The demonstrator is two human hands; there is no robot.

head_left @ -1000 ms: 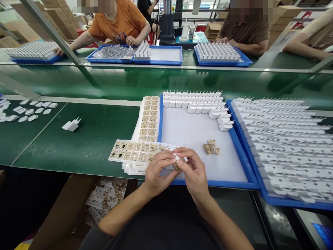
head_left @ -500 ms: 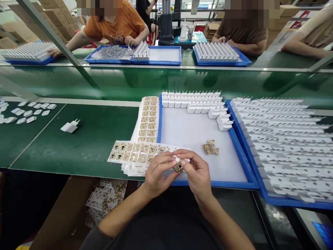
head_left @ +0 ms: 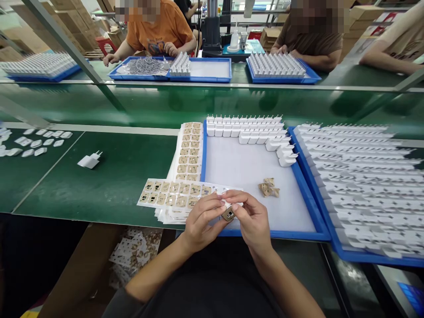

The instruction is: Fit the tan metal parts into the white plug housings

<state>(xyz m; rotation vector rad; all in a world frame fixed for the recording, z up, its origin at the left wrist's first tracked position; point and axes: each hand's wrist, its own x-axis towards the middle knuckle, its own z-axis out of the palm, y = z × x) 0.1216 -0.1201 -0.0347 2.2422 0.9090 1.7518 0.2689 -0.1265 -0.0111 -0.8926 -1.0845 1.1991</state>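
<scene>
Between my two hands is a small white adapter [head_left: 228, 213] with a tan sticker on its face. My left hand [head_left: 204, 219] grips it from the left, and my right hand [head_left: 253, 217] pinches it from the right, thumb on the sticker's edge. They are over the front edge of a blue tray [head_left: 300, 235]. Rows of white adapters [head_left: 248, 138] stand at the tray's back and right. Crumpled tan paper [head_left: 269, 188] lies inside it. A sheet of tan stickers [head_left: 174, 188] reaches under my left hand, on top of a stack of sheets [head_left: 188, 152].
A second blue tray [head_left: 374, 255], full of white adapters, stands at the right. One loose adapter [head_left: 89, 160] and several white pieces [head_left: 36, 144] lie on the left. Across a divider, people sit behind more trays [head_left: 208, 80]. A box of scraps [head_left: 135, 251] is below the table.
The person in orange across the table has drawn an arm back from the far-left tray. My hands stay nearly in place around the adapter.
</scene>
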